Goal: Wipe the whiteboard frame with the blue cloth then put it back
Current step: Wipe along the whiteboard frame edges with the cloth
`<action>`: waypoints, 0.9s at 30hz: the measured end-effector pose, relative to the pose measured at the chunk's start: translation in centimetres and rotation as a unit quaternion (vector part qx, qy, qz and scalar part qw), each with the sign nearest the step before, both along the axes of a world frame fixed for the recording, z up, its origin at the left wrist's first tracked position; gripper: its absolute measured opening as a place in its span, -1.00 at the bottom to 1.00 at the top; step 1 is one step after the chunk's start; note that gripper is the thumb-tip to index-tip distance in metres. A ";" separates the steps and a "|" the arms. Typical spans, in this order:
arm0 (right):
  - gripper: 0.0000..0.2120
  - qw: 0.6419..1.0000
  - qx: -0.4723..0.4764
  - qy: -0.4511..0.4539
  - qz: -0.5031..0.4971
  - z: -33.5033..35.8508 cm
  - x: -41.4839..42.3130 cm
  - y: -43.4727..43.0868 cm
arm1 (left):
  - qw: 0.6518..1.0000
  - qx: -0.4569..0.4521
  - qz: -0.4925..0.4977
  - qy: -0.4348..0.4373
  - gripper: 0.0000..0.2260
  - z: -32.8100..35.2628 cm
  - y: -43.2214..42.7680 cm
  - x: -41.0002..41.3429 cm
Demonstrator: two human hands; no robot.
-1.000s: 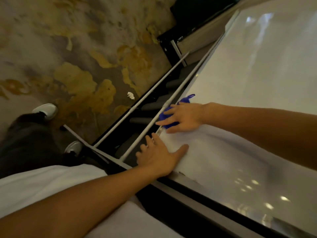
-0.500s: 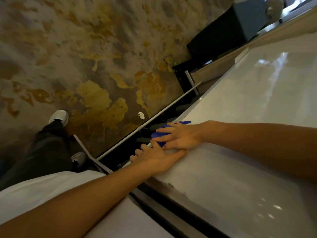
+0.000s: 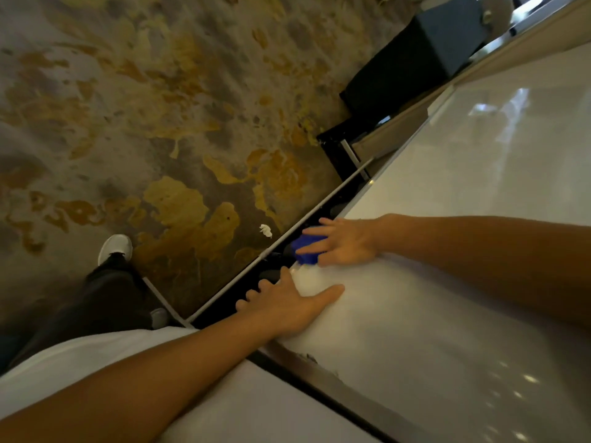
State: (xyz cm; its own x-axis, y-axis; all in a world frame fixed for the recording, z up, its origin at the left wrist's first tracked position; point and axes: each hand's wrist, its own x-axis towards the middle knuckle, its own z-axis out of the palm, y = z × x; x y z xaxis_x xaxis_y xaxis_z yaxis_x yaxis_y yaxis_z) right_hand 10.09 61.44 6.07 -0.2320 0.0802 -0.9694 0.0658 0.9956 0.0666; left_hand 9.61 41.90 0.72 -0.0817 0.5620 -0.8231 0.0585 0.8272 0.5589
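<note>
While the left hand (image 3: 287, 303) stays planted near the lower corner of the glossy white whiteboard (image 3: 463, 193), its thumb spread onto the board face and its fingers curled over the edge, the right hand (image 3: 343, 243) has slid a little further along the thin pale metal frame edge (image 3: 358, 201) than it was half a second ago, when the two hands were almost touching; now a clear gap shows between them. That suggests the wiping stroke is under way and working away from the corner, with most of this edge still to cover and the putting-back not yet begun. The right hand lies nearly flat, fingers stretched out and pressing down, with the small crumpled blue cloth (image 3: 306, 249) pinned beneath the fingers rather than gripped in a fist. The cloth sits right on the frame edge, bunched into a thick wad, vivid blue, most of it hidden under the fingers with only a lump poking out on the side toward the left hand. Beyond the edge lies the mottled grey-and-yellow floor (image 3: 160, 123).
</note>
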 end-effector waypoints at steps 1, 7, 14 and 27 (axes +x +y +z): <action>-0.41 0.998 0.056 0.002 -0.004 0.1 -0.3 1.3 | 1.000 0.000 -0.003 -0.005 0.36 0.1 0.1 0.0; -0.11 0.998 0.048 -0.029 -0.030 -1.6 1.5 -0.3 | 0.999 0.014 -0.020 -0.030 0.33 0.5 1.5 0.6; -0.18 0.980 0.181 -0.017 -0.087 -0.1 -0.2 6.8 | 0.997 0.028 -0.054 -0.046 0.27 0.9 4.2 0.1; -0.10 0.971 0.216 0.011 -0.101 0.2 -1.0 14.1 | 0.987 0.015 -0.128 -0.096 0.12 0.0 11.5 -1.9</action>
State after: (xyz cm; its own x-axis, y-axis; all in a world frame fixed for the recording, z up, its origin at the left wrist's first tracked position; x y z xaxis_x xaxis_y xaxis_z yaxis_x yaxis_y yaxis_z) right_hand 9.09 75.58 6.22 -0.1903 0.5238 -0.8303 0.2633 0.8420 0.4708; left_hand 7.69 53.39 0.71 0.2219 0.5684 -0.7923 0.1543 0.7818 0.6041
